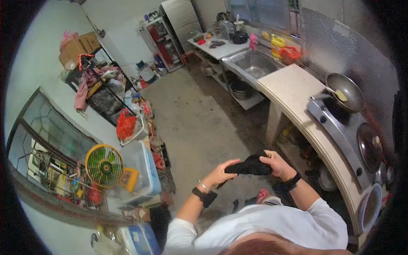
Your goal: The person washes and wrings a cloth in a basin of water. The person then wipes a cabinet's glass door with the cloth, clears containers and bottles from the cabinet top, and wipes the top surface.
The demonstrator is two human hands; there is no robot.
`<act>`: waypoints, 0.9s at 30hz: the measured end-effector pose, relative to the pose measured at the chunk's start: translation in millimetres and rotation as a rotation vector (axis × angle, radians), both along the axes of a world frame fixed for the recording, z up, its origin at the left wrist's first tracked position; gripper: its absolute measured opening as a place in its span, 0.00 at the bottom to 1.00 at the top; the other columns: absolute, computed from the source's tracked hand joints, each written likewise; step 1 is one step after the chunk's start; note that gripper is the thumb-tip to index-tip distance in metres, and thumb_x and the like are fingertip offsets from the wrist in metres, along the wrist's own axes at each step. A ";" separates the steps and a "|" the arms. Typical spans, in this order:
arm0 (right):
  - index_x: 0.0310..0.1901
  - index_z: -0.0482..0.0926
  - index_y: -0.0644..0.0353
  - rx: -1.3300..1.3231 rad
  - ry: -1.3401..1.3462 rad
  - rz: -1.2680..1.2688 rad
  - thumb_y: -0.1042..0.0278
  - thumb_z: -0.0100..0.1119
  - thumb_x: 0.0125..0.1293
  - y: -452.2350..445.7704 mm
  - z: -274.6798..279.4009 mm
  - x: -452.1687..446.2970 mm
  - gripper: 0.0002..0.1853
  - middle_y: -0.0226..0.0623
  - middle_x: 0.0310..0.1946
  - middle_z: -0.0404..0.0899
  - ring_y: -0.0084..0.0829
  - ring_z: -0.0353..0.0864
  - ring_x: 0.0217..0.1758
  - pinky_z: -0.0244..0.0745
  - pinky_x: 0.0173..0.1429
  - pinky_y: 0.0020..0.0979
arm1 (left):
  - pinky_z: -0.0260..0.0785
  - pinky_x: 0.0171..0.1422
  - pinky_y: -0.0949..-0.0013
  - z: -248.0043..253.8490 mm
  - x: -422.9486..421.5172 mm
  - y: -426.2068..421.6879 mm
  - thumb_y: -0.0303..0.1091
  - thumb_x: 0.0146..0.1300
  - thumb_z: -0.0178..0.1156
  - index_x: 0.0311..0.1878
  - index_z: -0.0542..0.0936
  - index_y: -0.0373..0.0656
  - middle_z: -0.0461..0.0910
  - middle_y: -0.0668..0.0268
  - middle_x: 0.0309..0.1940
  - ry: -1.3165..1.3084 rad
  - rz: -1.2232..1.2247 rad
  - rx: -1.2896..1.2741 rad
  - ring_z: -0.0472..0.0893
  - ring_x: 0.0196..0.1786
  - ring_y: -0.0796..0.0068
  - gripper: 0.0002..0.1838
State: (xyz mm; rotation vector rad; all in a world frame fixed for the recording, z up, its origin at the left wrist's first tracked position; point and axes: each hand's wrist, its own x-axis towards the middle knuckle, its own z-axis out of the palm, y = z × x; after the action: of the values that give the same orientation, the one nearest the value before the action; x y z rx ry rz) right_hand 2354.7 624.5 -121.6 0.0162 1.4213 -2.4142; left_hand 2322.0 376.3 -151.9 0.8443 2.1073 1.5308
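Observation:
Between my two hands, in front of my body and above the floor, is a black piece of cloth [250, 165], bunched up; its exact kind I cannot make out. My left hand [219, 175] grips its left end, thumb and fingers closed on the fabric. At the other end, my right hand [275, 163] pinches the cloth with the thumb on top. Both wrists wear dark bands. Part of the fabric is hidden behind the fingers.
To the right runs a counter [293, 85] with a gas stove [335, 136], a wok [346, 91] and a lidded pan [369, 142]. A sink [255, 66] lies beyond. On the left stand a yellow fan [104, 165], a plastic bin [144, 170] and a cluttered rack [102, 93].

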 end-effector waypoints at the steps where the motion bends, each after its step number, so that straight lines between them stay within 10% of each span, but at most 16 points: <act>1: 0.36 0.74 0.67 0.009 -0.076 0.045 0.73 0.56 0.56 -8.2 -4.3 -17.8 0.08 0.34 0.29 0.78 0.24 0.78 0.30 0.74 0.37 0.27 | 0.68 0.45 0.74 -8.2 -11.3 -12.5 0.28 0.56 0.56 0.59 0.67 0.43 0.75 0.66 0.41 0.081 0.033 0.006 0.74 0.38 0.79 0.25; 3: 0.35 0.75 0.66 0.092 -0.057 0.008 0.71 0.53 0.60 -22.7 -26.1 -63.4 0.06 0.34 0.27 0.78 0.24 0.77 0.28 0.73 0.32 0.27 | 0.68 0.47 0.72 -19.2 -32.1 -30.1 0.29 0.59 0.52 0.59 0.68 0.44 0.76 0.65 0.42 -0.236 0.159 -0.049 0.74 0.39 0.77 0.22; 9: 0.31 0.73 0.64 0.002 -0.068 -0.183 0.71 0.55 0.60 -66.0 -70.5 -227.2 0.06 0.30 0.24 0.74 0.25 0.74 0.25 0.69 0.29 0.28 | 0.63 0.54 0.67 -51.1 -124.5 -95.5 0.27 0.60 0.49 0.62 0.65 0.48 0.70 0.56 0.41 0.168 0.388 -0.235 0.71 0.45 0.61 0.24; 18: 0.29 0.70 0.58 -0.046 0.008 0.061 0.65 0.52 0.62 -189.0 17.4 -424.9 0.08 0.26 0.22 0.71 0.20 0.70 0.22 0.63 0.19 0.24 | 0.49 0.67 0.65 -13.5 -250.7 -225.2 0.33 0.57 0.54 0.63 0.61 0.39 0.62 0.54 0.61 0.207 0.395 -0.652 0.59 0.65 0.60 0.29; 19: 0.28 0.70 0.58 -0.045 0.101 0.147 0.65 0.53 0.61 -202.8 20.3 -442.9 0.09 0.26 0.21 0.70 0.20 0.69 0.22 0.63 0.21 0.24 | 0.49 0.67 0.65 -13.7 -265.8 -225.8 0.33 0.57 0.54 0.63 0.61 0.39 0.62 0.54 0.61 0.203 0.397 -0.645 0.59 0.65 0.60 0.29; 22: 0.29 0.71 0.61 0.232 0.635 0.385 0.65 0.58 0.58 -242.7 21.1 -485.1 0.09 0.26 0.21 0.69 0.23 0.68 0.23 0.64 0.28 0.24 | 0.62 0.57 0.67 -13.7 -325.5 -221.8 0.33 0.56 0.58 0.58 0.67 0.41 0.63 0.58 0.60 -0.373 0.743 0.422 0.66 0.59 0.69 0.26; 27: 0.41 0.73 0.66 0.235 1.008 0.787 0.63 0.56 0.60 -312.7 -20.0 -563.8 0.14 0.36 0.39 0.69 0.25 0.72 0.34 0.70 0.36 0.26 | 0.65 0.44 0.70 -89.6 -473.0 -240.2 0.41 0.59 0.54 0.43 0.71 0.41 0.71 0.65 0.39 0.016 0.534 0.132 0.71 0.44 0.72 0.15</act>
State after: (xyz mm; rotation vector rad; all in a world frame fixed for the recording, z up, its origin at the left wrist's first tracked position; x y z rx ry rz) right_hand 1790.8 311.8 -141.5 -1.5527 1.5910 -1.5626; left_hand 1849.0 136.1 -241.6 0.3384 2.3880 1.9409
